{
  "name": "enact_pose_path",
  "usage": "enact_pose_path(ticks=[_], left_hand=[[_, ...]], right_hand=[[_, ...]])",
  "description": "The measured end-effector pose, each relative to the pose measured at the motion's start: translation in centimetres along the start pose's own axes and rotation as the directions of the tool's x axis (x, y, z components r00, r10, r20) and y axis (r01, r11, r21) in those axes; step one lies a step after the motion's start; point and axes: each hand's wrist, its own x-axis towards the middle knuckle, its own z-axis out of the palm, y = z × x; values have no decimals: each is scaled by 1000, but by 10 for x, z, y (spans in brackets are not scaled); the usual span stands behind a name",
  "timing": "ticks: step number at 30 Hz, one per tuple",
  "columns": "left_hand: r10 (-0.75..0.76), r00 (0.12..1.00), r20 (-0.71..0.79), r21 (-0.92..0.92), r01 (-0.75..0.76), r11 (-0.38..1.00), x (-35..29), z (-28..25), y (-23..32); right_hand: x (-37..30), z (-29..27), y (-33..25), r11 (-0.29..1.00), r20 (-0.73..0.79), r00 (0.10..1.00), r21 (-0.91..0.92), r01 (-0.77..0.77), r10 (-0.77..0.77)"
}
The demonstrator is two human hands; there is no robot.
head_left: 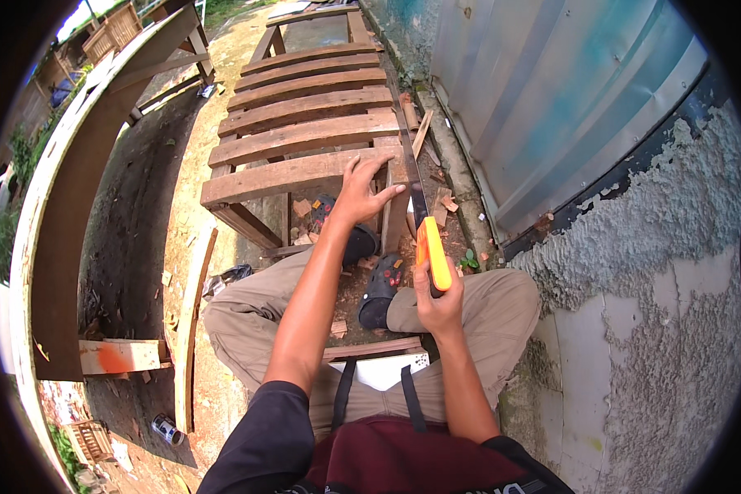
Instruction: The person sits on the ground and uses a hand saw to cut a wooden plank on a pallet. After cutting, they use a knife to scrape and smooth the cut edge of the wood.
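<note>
In my right hand [439, 309] is a handsaw [438, 257], my fingers wrapped round its yellow-orange handle. Its long dark blade points away from me along the right side of a slatted wooden bench [305, 140]. Whether the teeth touch the wood cannot be told. My left hand [362, 191] lies at the bench's nearest slat [272, 179], close to its right end. The fingers are spread over the wood, with the thumb stretched toward the blade.
A corrugated metal sheet [552, 90] and a rough plastered wall [634, 272] stand close on my right. Wood scraps [443, 206] litter the ground beside the bench. On the left are a long plank [193, 329], a can [167, 429] and a large wooden table [99, 165].
</note>
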Motion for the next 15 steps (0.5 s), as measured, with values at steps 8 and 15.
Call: enact_pose_path(ticks=[8,15], left_hand=[[-53,998,-20,-65,51,997,-3,0,0],[-51,999,0,-19,51,999,-3,-6,3]], right_hand=[[-16,12,3,985,-138,975,43,-167,171],[-12,16,-32,978,-200,966,-101,-184,161]])
